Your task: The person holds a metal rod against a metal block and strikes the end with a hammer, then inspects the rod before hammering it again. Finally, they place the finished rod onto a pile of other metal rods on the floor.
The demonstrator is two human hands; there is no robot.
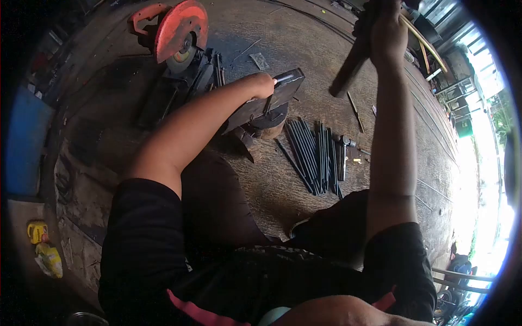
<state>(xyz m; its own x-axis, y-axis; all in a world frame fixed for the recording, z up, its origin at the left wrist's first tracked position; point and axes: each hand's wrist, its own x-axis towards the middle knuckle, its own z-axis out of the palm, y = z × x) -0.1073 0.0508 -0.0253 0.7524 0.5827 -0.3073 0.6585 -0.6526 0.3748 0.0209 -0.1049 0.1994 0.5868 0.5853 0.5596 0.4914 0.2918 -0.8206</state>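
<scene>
My left hand [262,85] is closed around a short dark rod [284,79], whose end sticks out past my fingers over a flat steel block [287,93]. The block rests tilted on a round wooden stump [270,129]. My right hand [389,41] is raised at the upper right, gripped around a dark hammer-like tool [349,69]; its exact shape is blurred and partly cut off by the frame edge. Below the block, several dark metal rods [310,155] lie side by side on the ground, and a ball-peen hammer [343,155] lies to their right.
An orange cut-off saw [182,32] stands at the upper left. Long thin bars [429,108] lie along the right side. A yellow bottle [37,232] and a yellow packet [49,259] are at the far left. My legs are bent near the rods.
</scene>
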